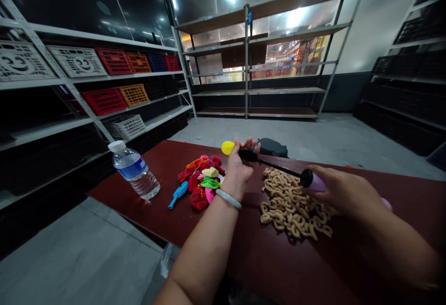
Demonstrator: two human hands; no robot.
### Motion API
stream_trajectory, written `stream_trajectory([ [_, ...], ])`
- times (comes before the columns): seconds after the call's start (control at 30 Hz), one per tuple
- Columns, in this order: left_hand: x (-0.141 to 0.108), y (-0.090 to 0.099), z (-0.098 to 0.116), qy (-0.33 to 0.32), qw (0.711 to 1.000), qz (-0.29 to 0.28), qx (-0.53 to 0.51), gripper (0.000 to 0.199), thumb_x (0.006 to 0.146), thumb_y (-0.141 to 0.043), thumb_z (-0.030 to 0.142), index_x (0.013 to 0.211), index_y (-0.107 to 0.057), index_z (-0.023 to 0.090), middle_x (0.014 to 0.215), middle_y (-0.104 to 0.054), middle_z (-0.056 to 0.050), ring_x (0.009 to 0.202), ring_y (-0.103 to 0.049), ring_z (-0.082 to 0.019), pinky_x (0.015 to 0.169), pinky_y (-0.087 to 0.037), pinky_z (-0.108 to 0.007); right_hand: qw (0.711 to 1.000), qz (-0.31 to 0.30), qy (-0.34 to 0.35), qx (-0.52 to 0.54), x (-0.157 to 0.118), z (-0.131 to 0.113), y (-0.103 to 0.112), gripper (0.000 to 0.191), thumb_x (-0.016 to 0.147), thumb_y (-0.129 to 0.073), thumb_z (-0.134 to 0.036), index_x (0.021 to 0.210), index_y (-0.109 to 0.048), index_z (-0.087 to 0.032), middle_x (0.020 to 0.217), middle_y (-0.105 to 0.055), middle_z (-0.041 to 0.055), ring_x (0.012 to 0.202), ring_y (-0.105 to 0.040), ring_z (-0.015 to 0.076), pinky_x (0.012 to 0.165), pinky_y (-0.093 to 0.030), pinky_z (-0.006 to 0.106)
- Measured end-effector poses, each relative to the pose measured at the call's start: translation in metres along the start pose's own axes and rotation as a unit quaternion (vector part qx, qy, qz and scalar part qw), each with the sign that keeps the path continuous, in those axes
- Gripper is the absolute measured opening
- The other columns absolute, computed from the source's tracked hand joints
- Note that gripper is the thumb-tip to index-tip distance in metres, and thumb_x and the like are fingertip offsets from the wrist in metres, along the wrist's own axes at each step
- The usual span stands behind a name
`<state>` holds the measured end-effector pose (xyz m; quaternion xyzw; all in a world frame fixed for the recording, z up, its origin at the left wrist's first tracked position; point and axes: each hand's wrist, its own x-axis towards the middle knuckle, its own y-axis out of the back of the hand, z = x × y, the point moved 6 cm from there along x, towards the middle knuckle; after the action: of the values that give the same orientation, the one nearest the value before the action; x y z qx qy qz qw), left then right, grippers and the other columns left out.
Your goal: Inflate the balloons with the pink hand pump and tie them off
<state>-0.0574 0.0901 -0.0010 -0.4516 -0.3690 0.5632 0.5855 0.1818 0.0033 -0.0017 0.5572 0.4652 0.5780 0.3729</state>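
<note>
A hand balloon pump spans both hands, its thin black rod [278,166] drawn out between them. My left hand [242,161] is closed around the pump's black end piece [248,155]. Just past its thumb a small, slightly inflated yellow balloon [227,147] sticks out; how it joins the pump is hidden by the fingers. My right hand [343,189] grips the lilac barrel [317,183] with its black collar, above a heap of tan, curled, ring-like pieces [294,207]. Left of my left forearm lies a pile of limp balloons [200,182] in red, blue, green, pink and yellow.
A water bottle [135,170] with a white cap stands at the left of the dark red table [167,165]. Beyond the far edge is a dark bag-like shape [272,147]. Shelves with coloured crates [113,61] line the left; a metal rack [246,63] stands behind.
</note>
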Motion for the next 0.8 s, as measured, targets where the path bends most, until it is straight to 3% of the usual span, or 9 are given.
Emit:
stream_trajectory([
  [0.13,-0.006,-0.003,-0.002,-0.004,1.000,0.013,-0.018,0.051,0.091,-0.063,0.039,0.052,-0.037,0.018,0.063,-0.062,-0.001,0.064,-0.064,-0.013,0.083,-0.054,-0.035,1.000,-0.008,0.004,0.002,0.001,-0.001,0.003,0.054,0.078,-0.063,-0.058,0.126,-0.065,-0.033,0.115,-0.074,0.0067,0.093,-0.070,0.0325,0.065,-0.048,0.038],
  [0.27,-0.010,-0.002,-0.009,-0.041,0.999,0.028,-0.007,0.049,0.090,-0.064,0.039,0.056,-0.036,0.019,0.052,-0.045,0.005,0.049,-0.049,-0.008,0.066,-0.051,-0.027,0.999,-0.016,0.032,0.008,0.000,-0.003,0.002,0.054,0.078,-0.064,-0.059,0.125,-0.066,-0.033,0.111,-0.075,0.0045,0.088,-0.071,0.0315,0.063,-0.048,0.038],
  [0.5,-0.025,-0.008,-0.040,-0.016,1.000,0.002,0.008,0.046,0.092,-0.062,0.038,0.059,-0.036,0.019,0.050,-0.038,0.007,0.045,-0.041,-0.006,0.058,-0.044,-0.023,0.998,-0.002,0.066,-0.002,-0.002,-0.019,-0.007,0.053,0.080,-0.063,-0.057,0.126,-0.062,-0.030,0.114,-0.074,0.0051,0.093,-0.072,0.0311,0.066,-0.050,0.037],
  [0.67,-0.037,-0.008,-0.071,0.012,0.998,-0.034,0.043,0.047,0.088,-0.066,0.040,0.058,-0.037,0.019,0.051,-0.039,0.006,0.048,-0.045,-0.009,0.061,-0.045,-0.026,0.997,0.023,0.076,-0.008,-0.007,-0.042,-0.008,0.054,0.084,-0.057,-0.057,0.129,-0.058,-0.027,0.111,-0.075,0.0070,0.086,-0.073,0.0283,0.060,-0.047,0.033],
  [0.8,-0.044,-0.014,-0.075,0.026,0.997,-0.052,0.047,0.052,0.086,-0.067,0.045,0.056,-0.034,0.019,0.048,-0.032,0.007,0.043,-0.037,-0.007,0.051,-0.038,-0.023,0.997,0.050,0.048,-0.026,-0.012,-0.060,0.001,0.050,0.087,-0.053,-0.056,0.124,-0.060,-0.022,0.102,-0.076,0.0092,0.081,-0.072,0.0286,0.060,-0.046,0.034],
])
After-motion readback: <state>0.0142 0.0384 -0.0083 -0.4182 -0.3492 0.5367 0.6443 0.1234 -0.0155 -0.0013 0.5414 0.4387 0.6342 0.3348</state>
